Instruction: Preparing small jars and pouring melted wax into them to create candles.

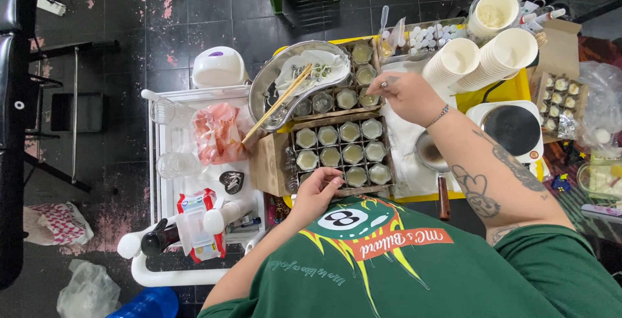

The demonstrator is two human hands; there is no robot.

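Head view, looking straight down: I judge I'm partway through tending the small glass jars (342,145) that sit in a divided cardboard tray (382,138) on the yellow table (502,90). The near block looks filled with a pale stuff; a second row of jars runs behind it, beside a metal bowl (267,78) with chopsticks (277,105) laid across it.

My right hand (407,95) hangs over the back row of jars, fingers (382,86) pinched narrow as if on something small and thin; what that is, I cannot tell. My left hand (317,191) rests on the near edge of the tray, fingers curled loosely against it and one jar, holding nothing, steadying the tray.

The next move, as I read it, calls for a fine, steady lowering of the right hand into one jar mouth without knocking its neighbours, with the left keeping the tray from sliding.

Stacks of paper cups (483,62) and a small hotplate (512,130) stand to the right, well apart from both hands.
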